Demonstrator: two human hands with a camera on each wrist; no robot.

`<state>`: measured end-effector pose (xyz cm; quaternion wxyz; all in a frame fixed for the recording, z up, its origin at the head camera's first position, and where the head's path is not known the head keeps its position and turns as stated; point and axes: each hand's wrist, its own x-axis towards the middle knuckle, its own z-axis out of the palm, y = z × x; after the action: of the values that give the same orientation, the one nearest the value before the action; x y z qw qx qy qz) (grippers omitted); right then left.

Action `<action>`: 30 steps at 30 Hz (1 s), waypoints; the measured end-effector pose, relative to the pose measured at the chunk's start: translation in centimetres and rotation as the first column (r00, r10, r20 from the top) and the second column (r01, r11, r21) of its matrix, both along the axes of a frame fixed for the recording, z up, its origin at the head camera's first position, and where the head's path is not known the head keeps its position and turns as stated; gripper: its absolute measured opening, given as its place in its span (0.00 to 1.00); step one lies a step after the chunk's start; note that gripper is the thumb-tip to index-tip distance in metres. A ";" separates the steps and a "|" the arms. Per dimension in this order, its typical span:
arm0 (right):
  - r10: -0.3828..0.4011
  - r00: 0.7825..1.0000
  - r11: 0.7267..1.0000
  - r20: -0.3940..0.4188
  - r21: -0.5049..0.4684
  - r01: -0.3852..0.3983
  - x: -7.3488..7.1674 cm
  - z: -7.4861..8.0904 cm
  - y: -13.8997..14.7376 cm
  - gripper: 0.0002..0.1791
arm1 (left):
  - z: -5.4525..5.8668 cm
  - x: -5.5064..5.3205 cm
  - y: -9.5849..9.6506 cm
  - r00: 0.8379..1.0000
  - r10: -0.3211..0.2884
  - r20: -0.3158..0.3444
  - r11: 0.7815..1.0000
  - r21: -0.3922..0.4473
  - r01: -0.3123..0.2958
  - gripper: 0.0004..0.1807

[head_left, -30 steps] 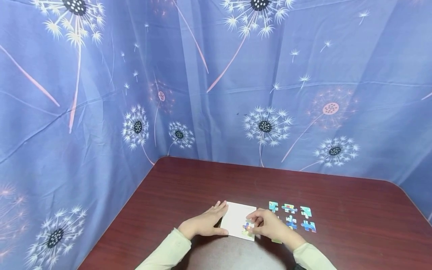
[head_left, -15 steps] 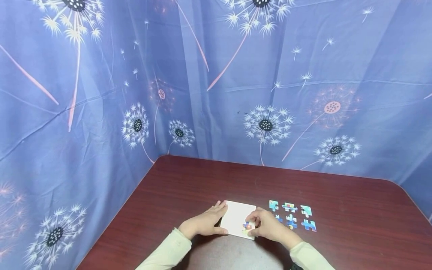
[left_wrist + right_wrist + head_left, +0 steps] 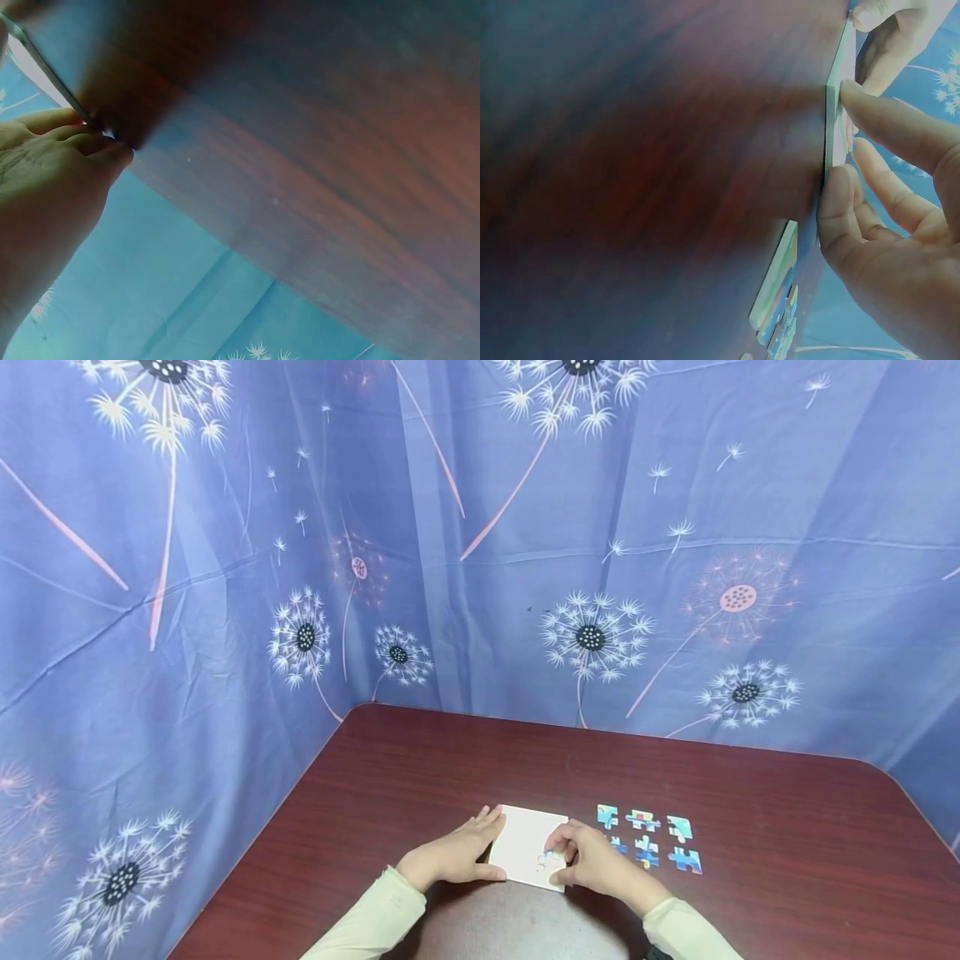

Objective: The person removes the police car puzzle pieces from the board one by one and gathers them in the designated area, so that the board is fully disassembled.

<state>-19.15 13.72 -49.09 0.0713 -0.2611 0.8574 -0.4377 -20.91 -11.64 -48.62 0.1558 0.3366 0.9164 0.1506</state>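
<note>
A flat white square board (image 3: pixel 517 839) lies on the table. My left hand (image 3: pixel 457 852) rests along its left side, fingers extended to the back corner and thumb on the front corner. On the board's front right part is a colourful jigsaw piece (image 3: pixel 551 860), partly washed out by glare. My right hand (image 3: pixel 597 857) pinches this piece between thumb and fingers. In the right wrist view, the thumb and fingertips touch the edge of the board (image 3: pixel 830 124). The left wrist view shows the left hand (image 3: pixel 56 169) at the board's edge.
Several loose jigsaw pieces (image 3: pixel 643 821) lie in rows right of the board. More of them, including a green-edged piece (image 3: pixel 776 274), sit below the right hand in the right wrist view. A blue dandelion-print curtain (image 3: pixel 487 635) borders the dark red table (image 3: pixel 420 760).
My right hand has shifted very slightly left and forward with its fingers closer round the jigsaw piece. Glare now whitens that piece. The left hand stays put.
</note>
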 end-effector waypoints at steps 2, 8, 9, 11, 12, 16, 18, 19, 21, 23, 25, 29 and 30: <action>0.010 1.000 1.000 0.013 -0.014 -0.010 0.0 0.0 0.0 0.17 | 0.0 0.0 0.0 1.000 0.000 -0.001 1.000 0.000 0.000 0.47; 0.035 0.998 0.998 0.053 -0.058 -0.032 -0.2 -0.1 0.2 0.15 | 0.0 0.0 0.1 1.000 -0.001 -0.004 1.000 -0.002 0.001 0.47; 0.036 0.997 0.997 0.065 -0.069 -0.031 -0.1 -0.1 0.2 0.15 | 0.0 0.0 0.1 1.000 -0.001 -0.003 1.000 -0.002 0.001 0.47; 0.039 0.995 0.995 0.094 -0.093 -0.031 -0.1 -0.1 0.2 0.14 | 0.0 0.0 0.1 1.000 -0.002 -0.001 1.000 -0.002 0.002 0.47; 0.039 0.994 0.994 0.104 -0.103 -0.028 0.0 -0.1 0.2 0.14 | -0.1 -0.1 0.0 1.000 -0.003 -0.001 1.000 -0.002 0.003 0.47; 0.046 0.992 0.988 0.119 -0.154 -0.028 0.0 -0.1 0.2 0.13 | -0.1 -0.1 0.0 1.000 -0.003 0.001 1.000 -0.001 0.003 0.47; 0.051 0.993 0.984 0.108 -0.177 -0.031 0.0 -0.1 0.2 0.13 | 0.0 -0.2 0.0 1.000 -0.003 0.002 1.000 -0.001 0.003 0.47; 0.053 0.993 0.981 0.106 -0.190 -0.033 -0.1 -0.1 0.3 0.12 | 0.0 -0.2 0.0 1.000 -0.002 0.003 1.000 -0.001 0.002 0.47; 0.051 0.992 0.978 0.116 -0.207 -0.026 -0.1 0.1 0.5 0.11 | 0.1 -0.2 0.1 1.000 -0.005 0.001 1.000 -0.002 0.005 0.47; 0.047 0.992 0.974 0.119 -0.226 -0.019 0.1 0.3 0.9 0.10 | 0.1 -0.2 0.1 1.000 -0.009 0.002 1.000 -0.001 0.009 0.47; 0.035 0.993 0.974 0.115 -0.227 -0.009 0.1 0.6 1.4 0.10 | 0.0 -0.3 0.1 1.000 -0.010 0.003 1.000 0.000 0.010 0.47; 0.003 0.995 0.979 0.099 -0.202 0.017 0.1 0.8 2.8 0.11 | -0.1 -0.2 0.0 1.000 -0.006 0.002 1.000 -0.003 0.006 0.47; -0.005 0.995 0.979 0.099 -0.201 0.025 0.1 0.8 3.3 0.11 | -0.1 -0.2 0.0 1.000 -0.006 0.000 1.000 -0.004 0.006 0.47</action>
<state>-19.09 17.00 -48.27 0.0832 -0.2389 0.8058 -0.5354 -21.11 -11.68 -48.75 0.1571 0.3390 0.9156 0.1482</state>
